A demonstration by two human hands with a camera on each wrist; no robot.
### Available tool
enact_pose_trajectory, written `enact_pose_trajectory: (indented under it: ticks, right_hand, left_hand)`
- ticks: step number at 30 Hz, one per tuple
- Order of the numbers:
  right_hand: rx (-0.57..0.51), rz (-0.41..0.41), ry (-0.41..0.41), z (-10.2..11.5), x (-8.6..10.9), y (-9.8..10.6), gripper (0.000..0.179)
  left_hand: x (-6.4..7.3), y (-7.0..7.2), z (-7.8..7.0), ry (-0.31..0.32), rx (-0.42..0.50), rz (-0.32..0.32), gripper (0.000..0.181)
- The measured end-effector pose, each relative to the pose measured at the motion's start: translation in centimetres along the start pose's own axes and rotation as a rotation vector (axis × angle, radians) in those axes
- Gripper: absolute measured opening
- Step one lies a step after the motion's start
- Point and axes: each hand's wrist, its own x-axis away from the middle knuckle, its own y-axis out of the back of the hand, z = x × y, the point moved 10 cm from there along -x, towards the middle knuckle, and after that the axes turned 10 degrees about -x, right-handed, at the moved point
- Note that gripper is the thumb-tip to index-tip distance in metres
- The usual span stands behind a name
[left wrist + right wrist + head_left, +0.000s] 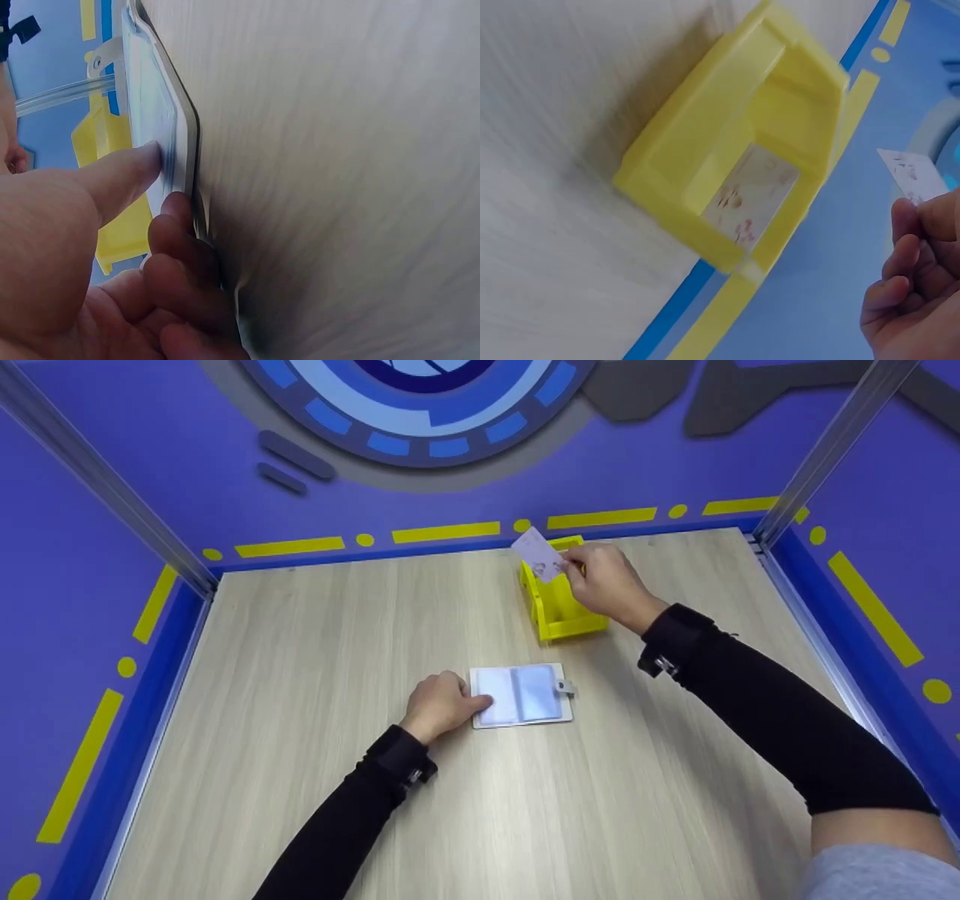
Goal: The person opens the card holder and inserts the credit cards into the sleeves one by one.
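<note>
Card (538, 553) is pinched between thumb and curled fingers of the right hand (606, 583), raised near the yellow bin (576, 628), in which another card (754, 195) lies. Thumb on the left page (496, 682), the left hand (441, 705) grips the open card holder (520, 697) by its edge on the desk (300, 720). The step seems to be carrying the card between bin and holder; the next move probably calls for lining it up with a page.
</note>
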Motion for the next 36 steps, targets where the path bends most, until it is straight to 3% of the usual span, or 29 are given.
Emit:
enact_pose_trajectory:
  ticks: [6,12,23,30,36]
  right_hand:
    - [-0.075,0.070,-0.067,0.8,2.4,-2.2,0.026]
    - [-0.116,0.200,-0.164,0.8,5.3,-5.4,0.026]
    - [-0.128,0.354,-0.229,-0.9,9.1,-9.4,0.023]
    - [-0.100,0.352,-0.276,-2.0,10.4,-9.9,0.020]
    - [-0.074,0.358,-0.269,-1.9,11.0,-9.8,0.022]
  left_hand:
    - [0.0,0.3,0.0,0.011,-0.007,0.009,0.057]
    - [0.0,0.4,-0.1,0.014,-0.017,0.010,0.056]
    - [0.0,0.4,-0.1,0.024,-0.021,0.024,0.056]
    - [0.0,0.1,0.0,0.026,-0.016,0.027,0.055]
    - [0.0,-0.1,0.2,0.034,-0.018,0.034,0.055]
